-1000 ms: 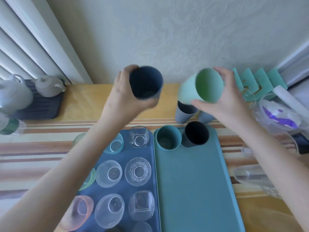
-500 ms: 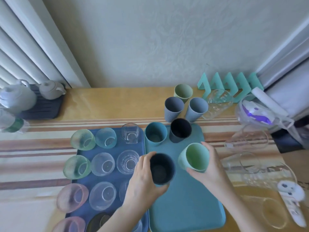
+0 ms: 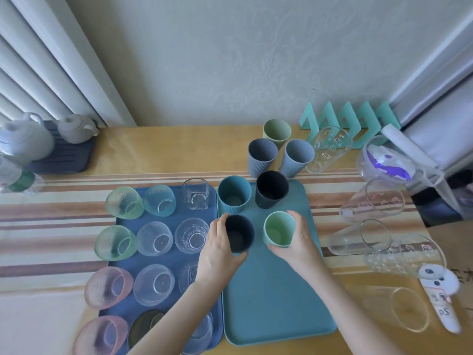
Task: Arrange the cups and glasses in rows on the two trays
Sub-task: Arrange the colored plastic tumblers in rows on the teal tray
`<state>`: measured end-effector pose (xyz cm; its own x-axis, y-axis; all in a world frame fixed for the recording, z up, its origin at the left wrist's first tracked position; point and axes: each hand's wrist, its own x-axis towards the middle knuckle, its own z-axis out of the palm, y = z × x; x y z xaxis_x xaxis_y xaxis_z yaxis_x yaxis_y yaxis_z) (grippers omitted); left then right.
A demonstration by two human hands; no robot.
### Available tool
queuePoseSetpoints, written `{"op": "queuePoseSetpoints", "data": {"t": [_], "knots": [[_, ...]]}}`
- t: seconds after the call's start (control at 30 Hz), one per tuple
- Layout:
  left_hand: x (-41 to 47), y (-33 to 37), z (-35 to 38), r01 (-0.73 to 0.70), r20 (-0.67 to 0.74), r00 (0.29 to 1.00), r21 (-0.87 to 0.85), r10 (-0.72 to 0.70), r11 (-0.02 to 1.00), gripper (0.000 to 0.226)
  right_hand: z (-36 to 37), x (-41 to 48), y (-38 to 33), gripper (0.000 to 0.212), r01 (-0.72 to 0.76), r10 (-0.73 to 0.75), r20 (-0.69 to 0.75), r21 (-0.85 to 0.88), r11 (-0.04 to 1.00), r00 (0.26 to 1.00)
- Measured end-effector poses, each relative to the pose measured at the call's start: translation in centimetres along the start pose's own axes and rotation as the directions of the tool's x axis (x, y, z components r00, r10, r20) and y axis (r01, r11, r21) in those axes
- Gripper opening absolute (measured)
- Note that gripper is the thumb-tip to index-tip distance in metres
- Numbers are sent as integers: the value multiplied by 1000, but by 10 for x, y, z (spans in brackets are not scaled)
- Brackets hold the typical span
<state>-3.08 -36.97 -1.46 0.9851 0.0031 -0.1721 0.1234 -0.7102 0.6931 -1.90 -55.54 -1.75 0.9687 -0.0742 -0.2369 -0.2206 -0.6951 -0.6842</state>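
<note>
A teal tray [image 3: 276,303] lies at centre right and a dark blue tray [image 3: 169,260] beside it on the left, filled with rows of clear and tinted glasses. A teal cup [image 3: 234,194] and a dark cup [image 3: 271,189] stand in the teal tray's back row. My left hand [image 3: 218,252] wraps a navy cup [image 3: 239,233] just in front of the teal one. My right hand [image 3: 298,243] holds a light green cup [image 3: 278,228] in front of the dark one. Both held cups are upright and low on the tray.
Two grey cups [image 3: 262,156] [image 3: 298,157] and an olive cup [image 3: 277,131] stand behind the teal tray. Several clear tumblers [image 3: 358,239] lie on their sides to the right, near a pitcher [image 3: 391,162]. Teapots [image 3: 76,128] sit on a dark mat at far left.
Both hands have come down from high near the wall to the teal tray, bringing the navy and green cups low into a second row. The camera view has tilted and widened.
</note>
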Motion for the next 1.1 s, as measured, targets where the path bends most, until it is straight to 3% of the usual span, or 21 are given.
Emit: {"op": "queuePoseSetpoints", "data": {"t": [0.53,0.7,0.9,0.97,1.1], "knots": [[4,-2,13,-26,-89,996,9,26,1000,88,1,-1,4,88,31,-32,27,33,999,999],[2,-1,6,-20,-34,999,-26,19,999,112,-11,-5,-1,116,-16,4,141,87,996,990],[18,9,-28,-156,-268,951,23,156,988,77,-48,36,-14,102,-66,52,59,273,960,997],[42,12,-36,-152,-236,959,33,156,988,75,-50,59,-22,96,-46,27,88,213,976,996],[87,18,-35,-88,-1,996,52,89,995,84,-36,95,-38,96,38,-48,177,56,998,983]]}}
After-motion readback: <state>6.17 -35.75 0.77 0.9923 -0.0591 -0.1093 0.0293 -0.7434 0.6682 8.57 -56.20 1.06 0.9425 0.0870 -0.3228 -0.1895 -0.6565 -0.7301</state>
